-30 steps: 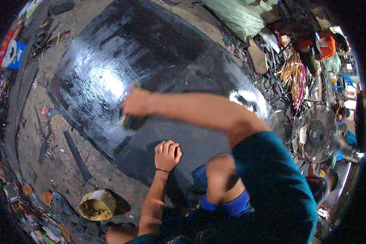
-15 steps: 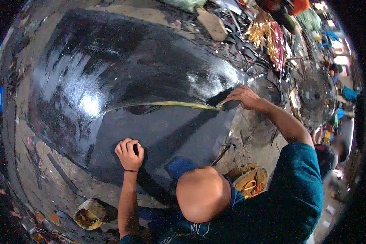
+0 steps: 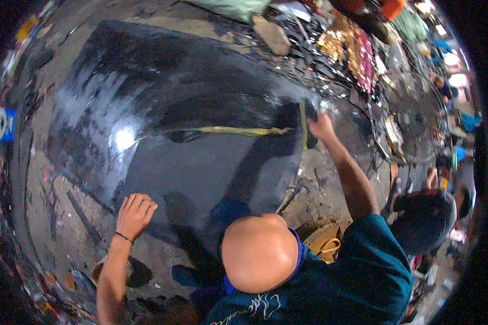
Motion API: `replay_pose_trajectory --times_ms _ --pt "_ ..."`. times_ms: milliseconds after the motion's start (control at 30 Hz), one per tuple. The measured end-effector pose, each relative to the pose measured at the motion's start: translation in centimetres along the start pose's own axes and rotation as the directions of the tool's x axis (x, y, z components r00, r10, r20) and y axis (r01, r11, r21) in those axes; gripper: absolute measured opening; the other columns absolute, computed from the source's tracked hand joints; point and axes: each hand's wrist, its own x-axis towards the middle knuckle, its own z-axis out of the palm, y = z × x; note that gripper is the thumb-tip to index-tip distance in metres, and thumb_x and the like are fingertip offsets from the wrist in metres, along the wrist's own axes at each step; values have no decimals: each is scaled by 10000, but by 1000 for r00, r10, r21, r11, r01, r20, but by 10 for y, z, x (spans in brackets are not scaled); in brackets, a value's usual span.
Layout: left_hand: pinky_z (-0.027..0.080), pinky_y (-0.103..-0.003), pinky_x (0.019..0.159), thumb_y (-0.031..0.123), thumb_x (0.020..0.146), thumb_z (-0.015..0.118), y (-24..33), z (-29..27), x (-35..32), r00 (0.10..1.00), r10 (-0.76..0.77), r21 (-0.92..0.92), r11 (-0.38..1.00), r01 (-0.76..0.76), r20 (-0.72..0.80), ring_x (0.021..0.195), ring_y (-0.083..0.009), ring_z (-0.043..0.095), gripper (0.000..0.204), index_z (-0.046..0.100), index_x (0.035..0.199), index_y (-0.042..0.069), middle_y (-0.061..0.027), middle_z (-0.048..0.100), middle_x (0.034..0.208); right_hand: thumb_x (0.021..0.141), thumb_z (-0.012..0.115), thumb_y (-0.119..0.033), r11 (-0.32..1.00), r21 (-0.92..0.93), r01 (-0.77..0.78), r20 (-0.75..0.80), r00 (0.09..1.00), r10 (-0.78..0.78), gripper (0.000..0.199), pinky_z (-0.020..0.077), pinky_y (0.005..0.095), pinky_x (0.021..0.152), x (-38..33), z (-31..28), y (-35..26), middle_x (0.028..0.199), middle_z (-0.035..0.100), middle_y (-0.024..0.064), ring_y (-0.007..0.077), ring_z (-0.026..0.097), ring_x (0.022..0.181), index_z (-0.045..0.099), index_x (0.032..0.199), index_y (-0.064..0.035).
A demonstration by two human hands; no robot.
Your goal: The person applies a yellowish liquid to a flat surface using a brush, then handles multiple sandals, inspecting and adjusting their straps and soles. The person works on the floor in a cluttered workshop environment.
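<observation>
A large dark sheet (image 3: 222,173) lies on the ground, glossy and streaked as if wet on its far and left parts, matte nearest me. Along the border between the two runs a thick yellowish line (image 3: 238,130). Beyond its right end, at the sheet's right edge, my right hand (image 3: 322,128) is closed on a dark flat piece with a yellowish edge (image 3: 303,124); blur and the hand hide most of its shape. My left hand (image 3: 136,213) is at the sheet's near left edge, fingers stretched out and holding nothing; whether it touches the sheet I cannot tell.
Dark scraps (image 3: 331,65) and crumpled gold foil (image 3: 336,43) lie heaped at the far right, by a brownish slab (image 3: 271,35). A round wire fan guard (image 3: 412,116) stands at right. Near me is a round container (image 3: 320,235) with an orange-handled tool (image 3: 329,246). Another person (image 3: 425,219) is at right.
My left hand has moved left and nearer, its curled fingers now straightened. The yellowish-edged piece in my right hand has turned and stands off the yellowish line's end.
</observation>
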Motion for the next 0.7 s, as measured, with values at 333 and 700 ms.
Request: replay_pose_trajectory --times_ms 333,700 --pt "481 -372 704 106 792 649 34 43 -127 881 -447 -379 850 366 -153 823 -299 579 110 604 854 27 -120 599 879 799 562 -293 932 86 352 149 920 -362 337 447 518 756 -61 93 -332 850 604 281 469 566 865 499 865 32" --pt "483 -355 757 131 834 614 87 95 -151 782 -615 -684 613 396 -99 865 -293 594 108 643 886 42 -100 626 908 732 557 -141 -113 27 993 511 -111 -852 173 494 450 688 -174 195 -569 856 671 104 300 651 809 678 853 -116"
